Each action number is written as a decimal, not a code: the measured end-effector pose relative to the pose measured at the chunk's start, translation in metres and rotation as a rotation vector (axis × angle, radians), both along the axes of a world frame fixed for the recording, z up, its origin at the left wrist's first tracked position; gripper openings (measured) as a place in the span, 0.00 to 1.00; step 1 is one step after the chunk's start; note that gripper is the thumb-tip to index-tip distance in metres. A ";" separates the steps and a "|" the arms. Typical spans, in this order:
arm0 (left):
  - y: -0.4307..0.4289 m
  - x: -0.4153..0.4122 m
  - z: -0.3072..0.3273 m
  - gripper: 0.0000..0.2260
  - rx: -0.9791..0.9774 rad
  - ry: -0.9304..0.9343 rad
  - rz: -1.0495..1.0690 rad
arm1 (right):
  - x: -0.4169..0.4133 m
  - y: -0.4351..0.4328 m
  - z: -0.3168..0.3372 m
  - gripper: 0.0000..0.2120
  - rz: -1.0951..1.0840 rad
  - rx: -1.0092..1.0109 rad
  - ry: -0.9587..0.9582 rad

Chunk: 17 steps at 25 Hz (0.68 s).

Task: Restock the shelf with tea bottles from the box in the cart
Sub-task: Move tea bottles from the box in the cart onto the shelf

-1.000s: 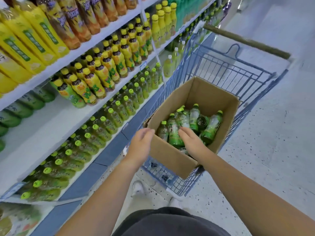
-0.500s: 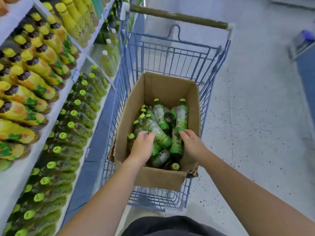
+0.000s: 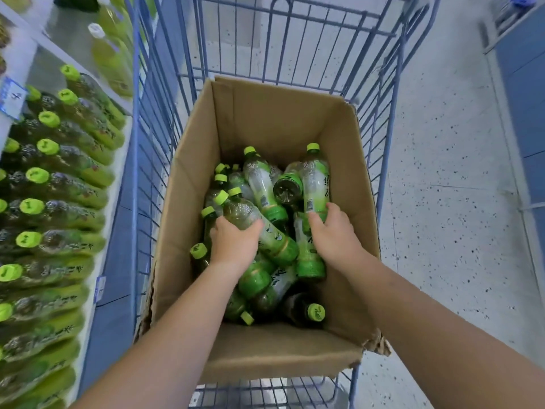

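Observation:
An open cardboard box (image 3: 274, 119) stands in the blue wire cart (image 3: 295, 39). Several green-capped tea bottles lie jumbled inside it. My left hand (image 3: 234, 242) grips a tilted tea bottle (image 3: 265, 231) near its neck, cap pointing up-left. My right hand (image 3: 333, 234) wraps its fingers round a second tea bottle (image 3: 314, 184) that lies along the box's right side, cap pointing away from me. Both forearms reach over the box's near edge. On the left, the shelf (image 3: 115, 208) holds rows of matching green-capped bottles (image 3: 59, 178).
The cart's tall back grid rises beyond the box. Blue shelf uprights run along the cart's left side. Pale speckled floor (image 3: 442, 202) lies to the right, with a blue fixture (image 3: 525, 84) at the far right edge. The box's near right corner is torn.
Both hands have moved deeper into the box and closed on bottles. The view has swung down and right onto the cart, away from the shelf.

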<state>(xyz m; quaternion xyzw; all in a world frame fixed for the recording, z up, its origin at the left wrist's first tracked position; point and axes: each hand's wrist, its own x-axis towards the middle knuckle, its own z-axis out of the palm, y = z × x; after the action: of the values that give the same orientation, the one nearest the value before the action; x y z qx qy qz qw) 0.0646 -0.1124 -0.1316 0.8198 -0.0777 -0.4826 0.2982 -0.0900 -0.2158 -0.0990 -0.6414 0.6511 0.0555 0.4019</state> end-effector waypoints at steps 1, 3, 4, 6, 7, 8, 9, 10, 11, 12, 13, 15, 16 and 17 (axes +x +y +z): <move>-0.002 -0.001 -0.004 0.39 0.018 -0.043 -0.010 | 0.003 -0.003 -0.006 0.27 0.013 -0.016 0.033; -0.007 -0.003 -0.012 0.36 0.060 -0.123 -0.040 | 0.012 -0.006 -0.019 0.22 0.061 -0.074 0.160; -0.009 -0.003 -0.017 0.36 0.079 -0.160 -0.038 | 0.018 -0.008 -0.026 0.22 0.097 -0.117 0.249; -0.013 -0.002 -0.026 0.37 0.069 -0.233 0.007 | 0.027 -0.010 -0.039 0.24 0.169 -0.199 0.406; -0.014 -0.002 -0.030 0.37 0.022 -0.276 0.025 | 0.029 -0.011 -0.046 0.25 0.176 -0.220 0.436; -0.016 -0.004 -0.033 0.36 -0.045 -0.312 0.024 | 0.031 -0.010 -0.053 0.26 0.164 -0.216 0.428; -0.017 -0.006 -0.035 0.34 -0.111 -0.331 0.010 | 0.032 -0.009 -0.058 0.26 0.141 -0.193 0.392; -0.018 -0.009 -0.036 0.31 -0.162 -0.332 -0.007 | 0.033 -0.007 -0.063 0.26 0.093 -0.166 0.337; -0.021 -0.012 -0.039 0.30 -0.194 -0.317 -0.022 | 0.035 -0.006 -0.067 0.26 0.015 -0.133 0.268; -0.023 -0.015 -0.041 0.30 -0.208 -0.292 -0.032 | 0.036 -0.007 -0.069 0.26 -0.083 -0.094 0.198; -0.024 -0.018 -0.044 0.32 -0.210 -0.262 -0.038 | 0.038 -0.009 -0.070 0.27 -0.172 -0.051 0.137; -0.023 -0.023 -0.048 0.36 -0.218 -0.207 -0.047 | 0.037 -0.015 -0.072 0.32 -0.310 0.029 0.031; -0.021 -0.025 -0.049 0.39 -0.222 -0.180 -0.052 | 0.037 -0.017 -0.072 0.35 -0.364 0.070 -0.015; -0.020 -0.025 -0.050 0.42 -0.216 -0.152 -0.059 | 0.037 -0.019 -0.071 0.38 -0.394 0.114 -0.042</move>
<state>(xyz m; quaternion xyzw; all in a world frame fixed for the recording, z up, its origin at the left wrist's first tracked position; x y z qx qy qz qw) 0.0393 -0.1327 -0.1814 0.8145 -0.1756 -0.4165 0.3637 -0.0530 -0.2347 -0.1697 -0.4789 0.7512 -0.0010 0.4542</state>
